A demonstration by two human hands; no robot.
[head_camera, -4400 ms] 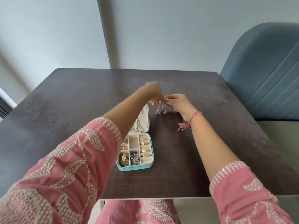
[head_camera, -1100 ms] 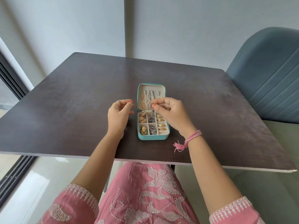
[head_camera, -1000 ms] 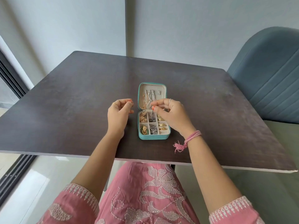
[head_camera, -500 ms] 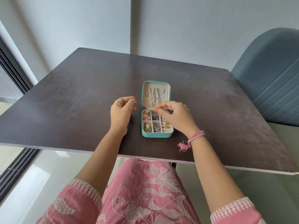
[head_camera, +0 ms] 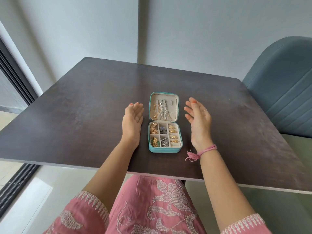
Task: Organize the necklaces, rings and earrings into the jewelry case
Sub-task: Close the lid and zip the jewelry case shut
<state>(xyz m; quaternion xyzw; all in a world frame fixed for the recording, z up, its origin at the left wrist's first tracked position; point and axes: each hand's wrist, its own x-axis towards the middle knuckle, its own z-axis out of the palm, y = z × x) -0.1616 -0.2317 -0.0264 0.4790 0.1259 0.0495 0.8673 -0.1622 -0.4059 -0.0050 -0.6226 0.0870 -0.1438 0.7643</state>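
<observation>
A small teal jewelry case (head_camera: 163,150) lies open in the middle of the dark table (head_camera: 84,115). Gold and silver necklaces (head_camera: 161,110) hang in its raised lid. Earrings (head_camera: 154,130) fill the left and middle compartments, and several gold rings (head_camera: 173,134) sit in the right slots. My left hand (head_camera: 132,120) is beside the case on its left, palm turned toward it, fingers straight, holding nothing. My right hand (head_camera: 198,119) is lifted on the right side of the case, palm facing it, fingers spread and empty.
A blue-grey upholstered chair (head_camera: 283,88) stands at the table's right edge. A dark window frame (head_camera: 15,78) runs along the left. A grey wall is behind the table. My pink embroidered clothing (head_camera: 152,208) shows below the near table edge.
My right hand lowered silver earrings into the case, let go and drew away to the right. Both hands have opened, palms facing the case.
</observation>
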